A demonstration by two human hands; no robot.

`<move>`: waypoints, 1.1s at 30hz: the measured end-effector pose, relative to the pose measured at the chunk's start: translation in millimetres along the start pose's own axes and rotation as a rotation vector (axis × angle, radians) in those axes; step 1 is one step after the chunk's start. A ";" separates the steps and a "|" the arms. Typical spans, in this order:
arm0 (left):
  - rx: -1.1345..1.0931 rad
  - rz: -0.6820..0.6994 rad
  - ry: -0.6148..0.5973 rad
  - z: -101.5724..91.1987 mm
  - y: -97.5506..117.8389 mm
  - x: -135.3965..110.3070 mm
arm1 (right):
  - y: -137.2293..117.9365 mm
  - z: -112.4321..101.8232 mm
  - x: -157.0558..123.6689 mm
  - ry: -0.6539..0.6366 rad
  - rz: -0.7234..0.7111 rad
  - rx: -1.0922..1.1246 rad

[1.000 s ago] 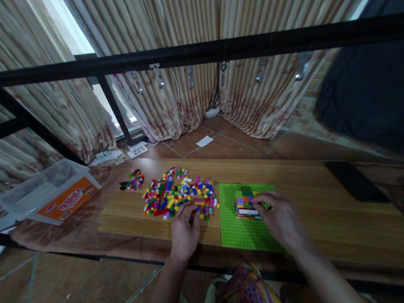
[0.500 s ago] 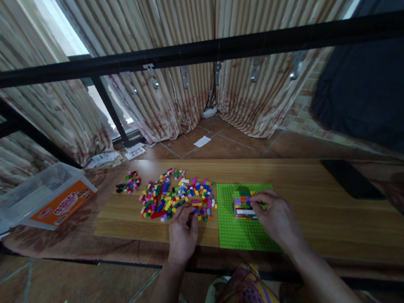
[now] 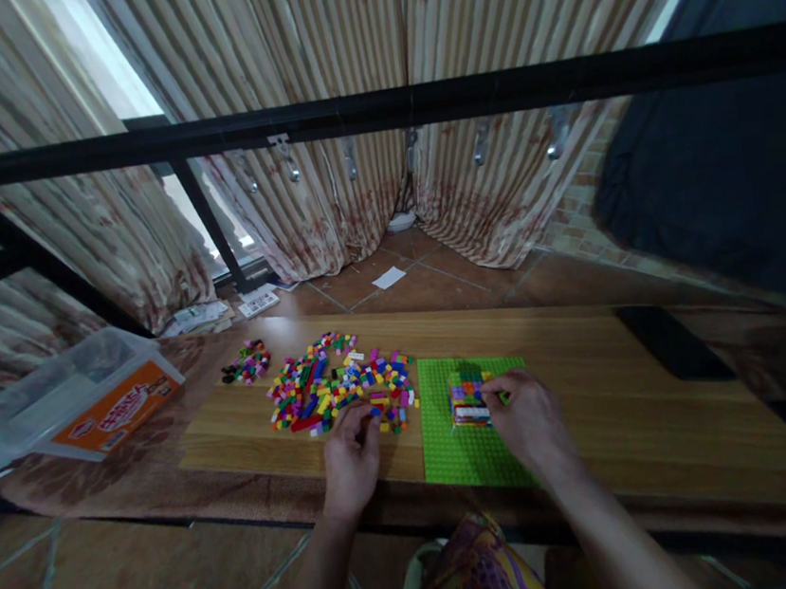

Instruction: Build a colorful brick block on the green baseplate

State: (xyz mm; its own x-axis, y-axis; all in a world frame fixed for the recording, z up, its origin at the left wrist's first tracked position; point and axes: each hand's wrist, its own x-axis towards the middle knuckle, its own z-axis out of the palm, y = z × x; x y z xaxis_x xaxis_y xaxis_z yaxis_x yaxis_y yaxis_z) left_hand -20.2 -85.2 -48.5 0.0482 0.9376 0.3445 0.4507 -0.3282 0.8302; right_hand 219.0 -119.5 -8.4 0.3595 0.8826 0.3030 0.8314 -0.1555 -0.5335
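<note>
A small block of stacked toy bricks [image 3: 469, 402], in several colours with a white row at its front, stands on the green baseplate [image 3: 449, 464]. My right hand [image 3: 529, 419] reaches over the plate from the right, thumb and forefinger pinched at the right side of the stack. Whatever lies between those fingertips is hidden. At the near edge of the loose bricks [image 3: 326, 393], my left hand [image 3: 350, 457] is closed, with a small blue brick [image 3: 376, 411] at its thumb and forefinger tips.
Left of the main pile lies a smaller heap of bricks [image 3: 248, 362]. A clear plastic box [image 3: 82, 390] with an orange label stands beyond the wooden board's left end. Toward the right a dark flat object [image 3: 675, 343] lies on the board [image 3: 607, 402]. A black rail [image 3: 370, 106] crosses behind.
The whole view has shifted slightly. Both hands keep nearly the same places, left at the loose bricks and right at the stack.
</note>
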 end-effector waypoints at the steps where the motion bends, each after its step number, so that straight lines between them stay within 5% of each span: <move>1: -0.035 -0.028 0.013 -0.5 -0.5 -0.1 | 0.0 -0.5 -0.7 0.002 0.002 0.010; 7: -0.265 -0.249 0.098 -0.8 14.5 -11.9 | -1.2 -8.9 -6.6 0.109 -0.025 0.240; 12: -0.461 -0.291 0.039 10.2 36.7 -24.7 | -13.7 -10.9 -10.5 0.136 -0.058 0.396; 22: -0.534 -0.446 0.013 13.5 26.9 -31.7 | -41.2 2.4 -28.0 -0.086 -0.266 0.498; 28: -0.502 -0.399 -0.148 11.7 32.3 -32.7 | -57.6 9.7 -39.2 -0.367 -0.385 0.457; 33: -0.405 -0.335 -0.277 7.9 35.0 -33.1 | -57.5 13.4 -41.5 -0.477 -0.400 0.407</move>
State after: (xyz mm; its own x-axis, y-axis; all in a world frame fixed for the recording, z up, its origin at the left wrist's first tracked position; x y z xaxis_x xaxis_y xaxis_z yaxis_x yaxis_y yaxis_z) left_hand 1.1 -126.8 -34.3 0.2174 0.9750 -0.0469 0.1081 0.0237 0.9939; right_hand 150.6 -141.2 -0.9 -0.2377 0.9485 0.2095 0.6039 0.3132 -0.7329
